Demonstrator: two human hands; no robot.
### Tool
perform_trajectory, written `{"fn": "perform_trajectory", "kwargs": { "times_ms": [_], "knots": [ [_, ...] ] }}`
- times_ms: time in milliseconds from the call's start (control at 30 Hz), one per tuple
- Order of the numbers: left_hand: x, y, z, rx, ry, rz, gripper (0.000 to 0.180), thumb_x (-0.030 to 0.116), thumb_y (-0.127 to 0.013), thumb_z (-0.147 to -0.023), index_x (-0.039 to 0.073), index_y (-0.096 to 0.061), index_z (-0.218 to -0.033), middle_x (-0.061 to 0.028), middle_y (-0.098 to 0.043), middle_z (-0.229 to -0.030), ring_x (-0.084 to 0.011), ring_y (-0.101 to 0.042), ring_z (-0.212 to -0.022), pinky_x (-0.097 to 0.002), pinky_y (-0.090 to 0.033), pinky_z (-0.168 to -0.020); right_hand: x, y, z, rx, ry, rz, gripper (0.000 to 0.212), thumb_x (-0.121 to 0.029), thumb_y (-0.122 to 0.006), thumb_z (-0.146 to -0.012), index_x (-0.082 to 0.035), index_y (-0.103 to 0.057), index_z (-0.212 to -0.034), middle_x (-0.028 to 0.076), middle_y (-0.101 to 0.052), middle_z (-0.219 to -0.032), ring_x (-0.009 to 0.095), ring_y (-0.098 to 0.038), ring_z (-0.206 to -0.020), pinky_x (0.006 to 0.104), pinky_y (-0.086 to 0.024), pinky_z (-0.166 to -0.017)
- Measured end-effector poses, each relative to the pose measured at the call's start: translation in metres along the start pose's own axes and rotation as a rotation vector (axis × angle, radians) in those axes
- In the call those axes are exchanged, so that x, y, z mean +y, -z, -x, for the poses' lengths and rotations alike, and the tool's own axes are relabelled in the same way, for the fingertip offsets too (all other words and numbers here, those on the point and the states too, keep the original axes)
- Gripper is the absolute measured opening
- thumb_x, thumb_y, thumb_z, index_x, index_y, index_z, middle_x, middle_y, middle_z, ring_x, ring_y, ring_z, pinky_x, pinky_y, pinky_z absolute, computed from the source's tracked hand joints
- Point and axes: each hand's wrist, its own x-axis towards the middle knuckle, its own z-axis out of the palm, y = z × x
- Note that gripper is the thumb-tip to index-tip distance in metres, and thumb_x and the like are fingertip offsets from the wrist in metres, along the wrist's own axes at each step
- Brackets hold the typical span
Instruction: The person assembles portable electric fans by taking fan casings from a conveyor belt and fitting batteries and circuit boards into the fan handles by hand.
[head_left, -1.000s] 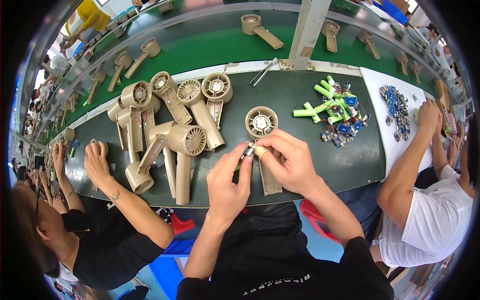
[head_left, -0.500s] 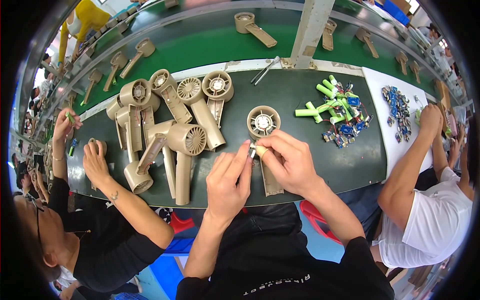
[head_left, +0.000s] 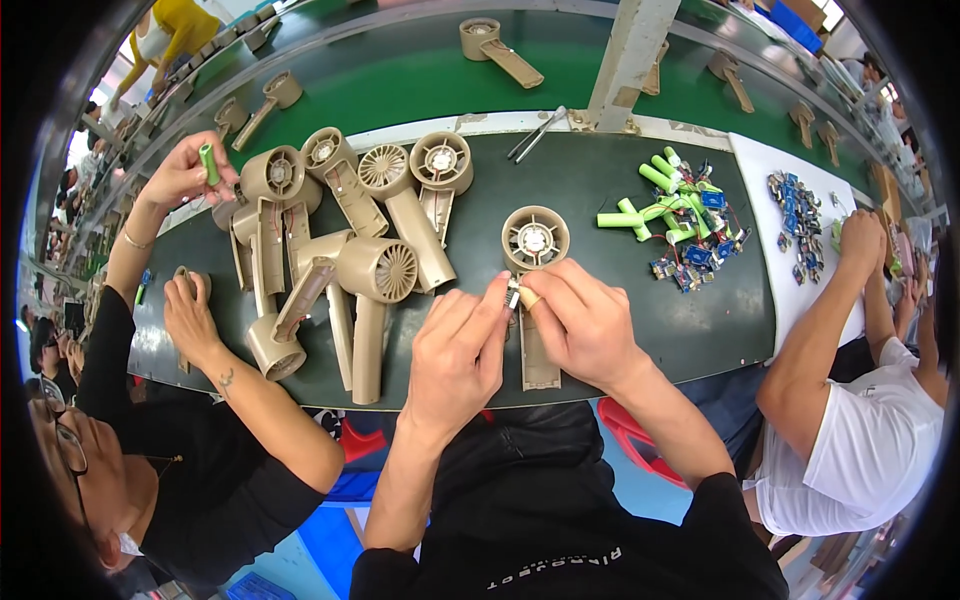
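Note:
Directly ahead of me on the dark green tabletop lies a beige handheld fan housing, its round fan head (head_left: 535, 243) facing up and its open handle (head_left: 541, 362) pointing toward me. Over the top of that handle, my left hand (head_left: 458, 345) pinches a small silver-and-dark electronic part (head_left: 513, 294) between thumb and fingertips. My right hand (head_left: 590, 315) meets it from the other side, fingers closed, with a beige cover on the thumb. Its fingertips touch the same small part; any thin wire between them is too small to make out.
Several beige fan housings (head_left: 375, 270) are heaped left of my hands. Green battery cells with blue circuit boards (head_left: 690, 215) lie to the right, tweezers (head_left: 537, 135) at the back. Co-workers' arms reach in from both sides; the left one's hand holds a green cell (head_left: 209, 164). A metal post (head_left: 622, 65) stands behind.
My hands stay at the fan, the small part turned slightly between my fingertips. The left co-worker's hand with the green cell has moved right and up toward the heap of housings.

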Motion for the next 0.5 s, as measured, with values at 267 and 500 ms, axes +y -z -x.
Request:
{"fn": "perform_trajectory", "kwargs": {
  "times_ms": [267, 500],
  "knots": [
    [0.0041, 0.0002, 0.0017, 0.038, 0.022, 0.004, 0.033, -0.01, -0.066, -0.081, -0.005, -0.068, -0.114, -0.0115, -0.057, -0.073, -0.024, -0.052, -0.063, -0.0345, -0.043, -0.06, 0.001, 0.0008, 0.0019, -0.03, 0.013, -0.032, 0.017, -0.002, -0.068, -0.08, -0.002, -0.064, -0.097, 0.006, -0.062, -0.085, 0.023, -0.065, -0.067, 0.0345, -0.054, -0.054],
    [0.0056, -0.0017, 0.0018, 0.032, 0.016, -0.001, 0.031, -0.009, -0.067, -0.082, -0.005, -0.068, -0.113, -0.0116, -0.054, -0.07, -0.0236, -0.05, -0.061, -0.0354, -0.042, -0.059, 0.0004, -0.0007, 0.0027, 0.027, 0.06, 0.031, 0.016, -0.002, -0.071, -0.079, -0.004, -0.067, -0.095, 0.007, -0.064, -0.082, 0.023, -0.063, -0.061, 0.0312, -0.051, -0.052]
  ]
}}
